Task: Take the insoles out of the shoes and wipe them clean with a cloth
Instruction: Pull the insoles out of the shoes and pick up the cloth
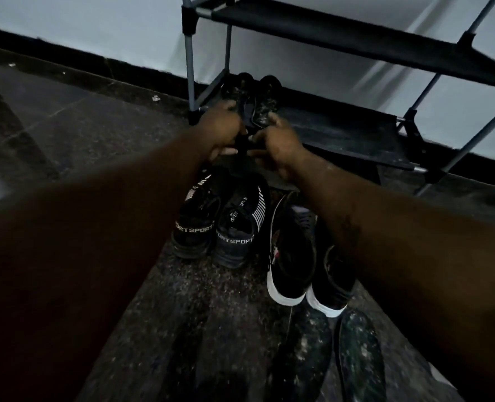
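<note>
Both hands were at the rack [342, 132] bottom shelf: left hand [223, 126] and right hand [278, 140], fingers curled on what looked like a dark insole pair [265, 111]. Floor insoles [301, 358] lay near the white-soled shoes [291, 256]. Risk: dim light and dusty surfaces, the pair could slip or get mixed with unwiped ones; no cloth seen

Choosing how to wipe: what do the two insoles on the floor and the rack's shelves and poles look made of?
Insoles: probably foam under a dark fabric top, matte, flecked with pale dirt. Shelves: black cloth, stretched flat, no shine. Poles: grey metal tube, judging by the dull sheen; the black joints look plastic.
</note>
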`<state>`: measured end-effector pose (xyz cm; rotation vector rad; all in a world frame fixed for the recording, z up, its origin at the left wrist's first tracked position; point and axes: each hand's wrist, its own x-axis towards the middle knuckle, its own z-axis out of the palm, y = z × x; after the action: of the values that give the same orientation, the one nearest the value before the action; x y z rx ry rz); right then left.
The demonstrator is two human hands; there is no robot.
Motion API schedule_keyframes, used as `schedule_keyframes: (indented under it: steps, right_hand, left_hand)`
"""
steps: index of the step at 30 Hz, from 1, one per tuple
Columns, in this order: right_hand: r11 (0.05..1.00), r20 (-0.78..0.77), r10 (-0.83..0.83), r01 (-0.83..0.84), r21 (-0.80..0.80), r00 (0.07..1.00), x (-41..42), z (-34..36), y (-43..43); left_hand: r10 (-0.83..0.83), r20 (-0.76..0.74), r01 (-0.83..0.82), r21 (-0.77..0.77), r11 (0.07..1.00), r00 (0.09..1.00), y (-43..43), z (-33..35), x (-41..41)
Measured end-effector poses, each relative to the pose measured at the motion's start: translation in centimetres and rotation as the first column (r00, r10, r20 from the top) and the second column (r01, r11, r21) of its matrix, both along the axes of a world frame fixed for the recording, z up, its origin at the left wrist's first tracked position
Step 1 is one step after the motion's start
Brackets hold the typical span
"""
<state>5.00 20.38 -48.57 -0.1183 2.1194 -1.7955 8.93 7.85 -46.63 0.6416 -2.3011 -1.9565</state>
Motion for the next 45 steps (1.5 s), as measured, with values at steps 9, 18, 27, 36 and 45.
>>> schedule_keyframes:
  steps: [9,18,27,36,45]
  right_hand:
    - [0.984,0.112,0.069,-0.086,0.159,0.991,-1.8,0.5,-2.1]
    - [0.969,-0.034,-0.237,0.234,-0.078,0.971,3.0,0.2,-0.5]
    - [0.908,0.053,-0.39,0.394,-0.145,0.919,20.3,-3.8,3.2]
    - [0.891,0.32,-0.383,0.438,-0.119,0.866,35.9,-7.8,7.8]
    - [0.946,0.438,-0.3,0.323,0.022,0.848,42.2,-11.3,9.2]
  left_hand:
    - [-0.023,0.063,0.021,0.037,0.999,0.998,-1.6,0.3,0.0]
    - [0.381,-0.137,-0.312,0.363,0.878,0.914,1.1,-1.4,6.5]
    - [0.545,-0.008,-0.493,0.415,0.765,0.838,4.6,-2.7,19.7]
    - [0.481,0.327,-0.573,0.59,0.569,0.814,9.3,-8.0,35.5]
    - [0.381,0.45,-0.582,0.503,0.639,0.808,9.4,-10.8,40.2]
